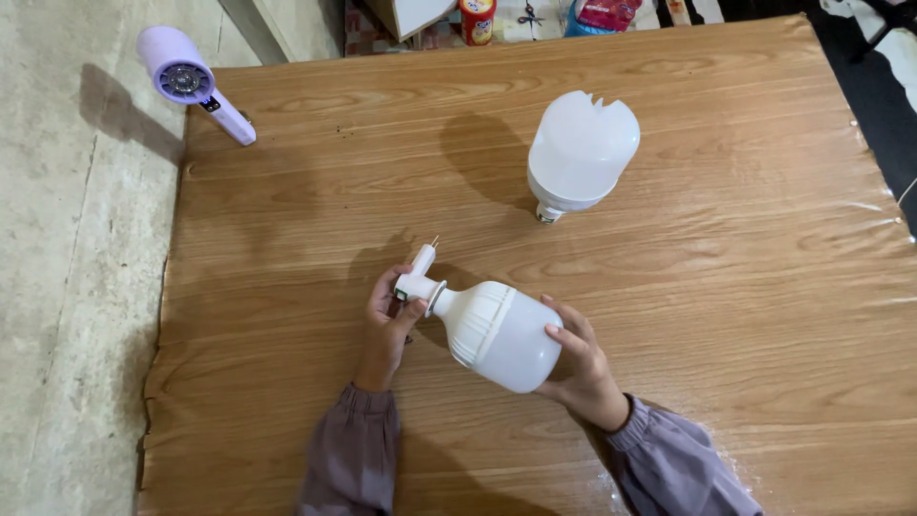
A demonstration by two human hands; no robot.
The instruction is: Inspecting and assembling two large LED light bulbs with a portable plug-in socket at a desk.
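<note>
My left hand (387, 320) fingers pinch the plug socket (420, 279); right hand (578, 368) fingers cup the white bulb (499, 334). A loose twist could, I judge, drop the bulb onto the table (726, 239) beneath it

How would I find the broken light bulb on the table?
Look at the big wooden table. Past the hands, near its far edge, a fat white bulb lies alone. Unlike the whole bulb being held, its dome has a jagged, cracked-open top.
</note>
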